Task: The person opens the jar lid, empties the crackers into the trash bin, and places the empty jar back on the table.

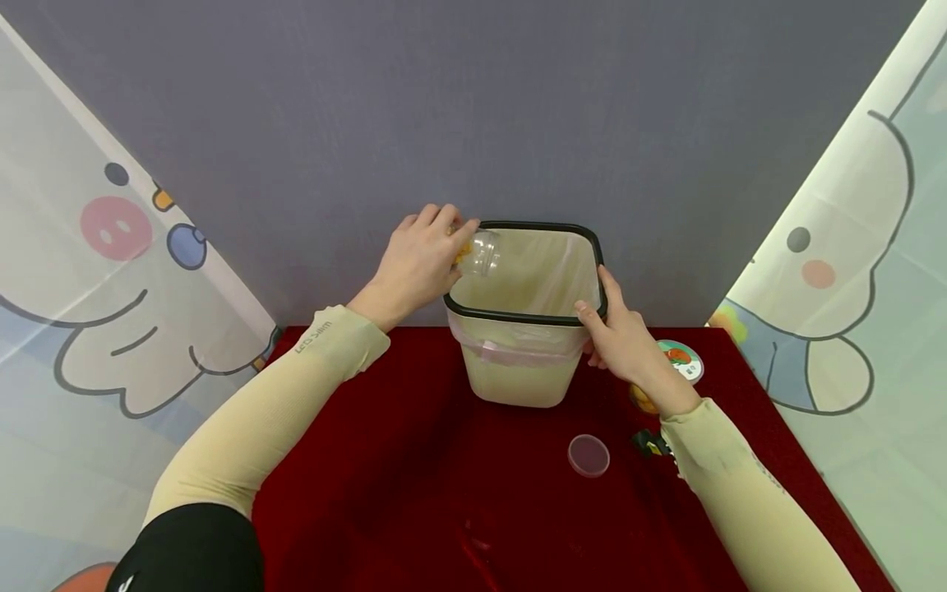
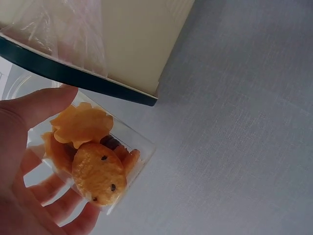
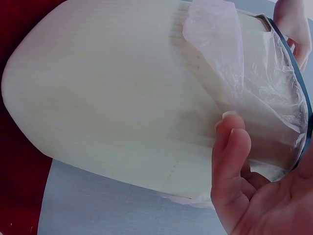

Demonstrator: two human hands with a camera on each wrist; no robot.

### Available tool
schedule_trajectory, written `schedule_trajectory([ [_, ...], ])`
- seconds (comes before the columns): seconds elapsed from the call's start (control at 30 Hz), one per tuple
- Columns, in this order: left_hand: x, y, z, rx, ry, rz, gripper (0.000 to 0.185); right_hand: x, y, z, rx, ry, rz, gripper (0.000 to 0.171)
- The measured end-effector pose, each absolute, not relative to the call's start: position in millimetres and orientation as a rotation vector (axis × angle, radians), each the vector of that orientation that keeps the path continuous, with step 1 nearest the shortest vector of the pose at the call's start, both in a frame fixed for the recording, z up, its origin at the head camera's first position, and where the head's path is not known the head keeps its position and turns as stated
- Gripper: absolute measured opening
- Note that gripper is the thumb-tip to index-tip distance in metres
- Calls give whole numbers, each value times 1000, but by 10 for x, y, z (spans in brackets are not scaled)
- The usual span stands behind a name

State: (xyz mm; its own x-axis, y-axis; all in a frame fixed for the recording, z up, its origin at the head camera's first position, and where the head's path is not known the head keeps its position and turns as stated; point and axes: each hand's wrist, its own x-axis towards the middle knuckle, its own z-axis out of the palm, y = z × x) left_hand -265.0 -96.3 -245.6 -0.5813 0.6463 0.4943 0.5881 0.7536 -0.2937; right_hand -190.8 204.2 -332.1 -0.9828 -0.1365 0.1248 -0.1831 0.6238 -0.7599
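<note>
**Snacks tipped toward the bin**

A cream bin with a black rim and a thin plastic liner stands on the red table, close to the grey wall. The right hand grips the bin's right rim, thumb on top and fingers down the side, so the bin seems to be held steady. The left hand grasps a small clear jar, tipped on its side with its mouth over the bin's left rim. This looks like the pouring step. Next, the jar probably needs more tilt so the snacks slide out.

A round lid lies near the right sleeve.

Only the left wrist view shows the orange snacks inside the jar. The right wrist view shows the crinkled liner under the fingers.
</note>
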Motion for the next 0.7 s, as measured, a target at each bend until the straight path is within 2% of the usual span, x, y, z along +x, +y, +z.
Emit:
schedule_trajectory([
  [0.37, -2675, -937, -2466, -991, -2380, 241, 64, -1910, 2053, -3340, 285, -2783, 1300, 78],
  [0.7, -2692, -912, -2468, -1012, -2274, 295, 48, -1916, 2064, -3335, 279, -2786, 1293, 79],
])
